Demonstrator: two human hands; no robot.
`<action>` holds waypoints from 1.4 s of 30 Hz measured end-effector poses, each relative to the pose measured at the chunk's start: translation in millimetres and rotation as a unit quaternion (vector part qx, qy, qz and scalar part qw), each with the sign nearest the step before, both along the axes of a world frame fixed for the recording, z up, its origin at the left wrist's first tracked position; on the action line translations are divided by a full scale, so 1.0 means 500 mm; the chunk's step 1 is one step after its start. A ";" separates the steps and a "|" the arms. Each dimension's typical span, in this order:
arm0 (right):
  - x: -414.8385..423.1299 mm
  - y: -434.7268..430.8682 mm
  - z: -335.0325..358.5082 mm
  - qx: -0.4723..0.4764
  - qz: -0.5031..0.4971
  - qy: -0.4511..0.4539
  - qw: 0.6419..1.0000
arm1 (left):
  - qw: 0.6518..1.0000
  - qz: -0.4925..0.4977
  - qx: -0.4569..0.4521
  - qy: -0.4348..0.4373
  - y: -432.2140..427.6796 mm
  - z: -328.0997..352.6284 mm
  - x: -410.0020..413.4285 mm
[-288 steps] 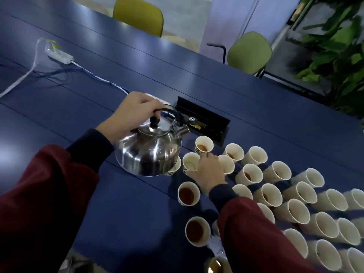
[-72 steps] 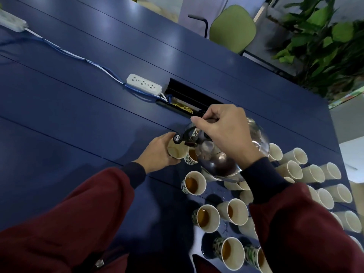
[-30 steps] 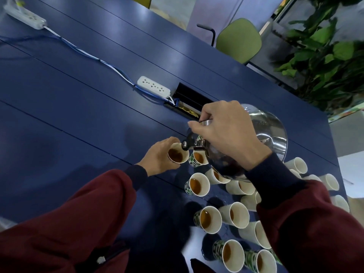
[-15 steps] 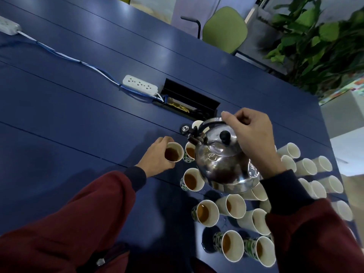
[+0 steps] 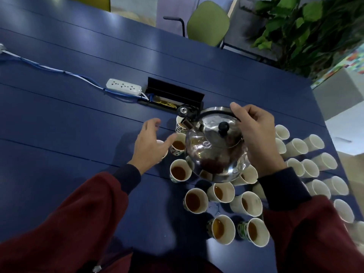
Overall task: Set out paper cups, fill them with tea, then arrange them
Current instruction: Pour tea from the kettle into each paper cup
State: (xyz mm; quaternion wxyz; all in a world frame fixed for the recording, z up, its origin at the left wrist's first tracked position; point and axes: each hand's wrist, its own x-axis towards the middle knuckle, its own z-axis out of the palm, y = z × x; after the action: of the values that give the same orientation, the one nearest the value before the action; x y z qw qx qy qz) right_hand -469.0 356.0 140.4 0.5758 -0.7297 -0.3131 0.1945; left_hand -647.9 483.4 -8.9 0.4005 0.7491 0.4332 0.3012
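Paper cups [image 5: 180, 173] lie beside left hand [image 5: 149, 148], beneath right hand [image 5: 256, 134]'s kettle [image 5: 214, 152].

We've got a big dark blue plank table [image 5: 59, 115] here with soft patches of glare on its far half. A white power strip [image 5: 123, 89] lies just beside an open black cable hatch [image 5: 175, 95]. Past the far edge there's a green chair [image 5: 208, 22], a sliver of yellow chair [image 5: 102, 2] and a leafy plant [image 5: 307, 30] on the right.

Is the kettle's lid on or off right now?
On. The lid, with its black knob on top, covers the kettle that the right hand holds.
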 end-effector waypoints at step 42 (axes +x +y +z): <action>0.438 -0.560 0.125 0.160 -0.162 0.118 0.967 | 0.938 -0.273 -0.170 -0.131 -0.509 0.296 0.611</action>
State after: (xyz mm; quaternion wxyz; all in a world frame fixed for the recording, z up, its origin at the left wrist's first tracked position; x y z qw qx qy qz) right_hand -249.9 76.1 203.1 0.7417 -0.6410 -0.1481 0.1307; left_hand -342.5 229.0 139.0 0.6419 0.7134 0.2002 0.1975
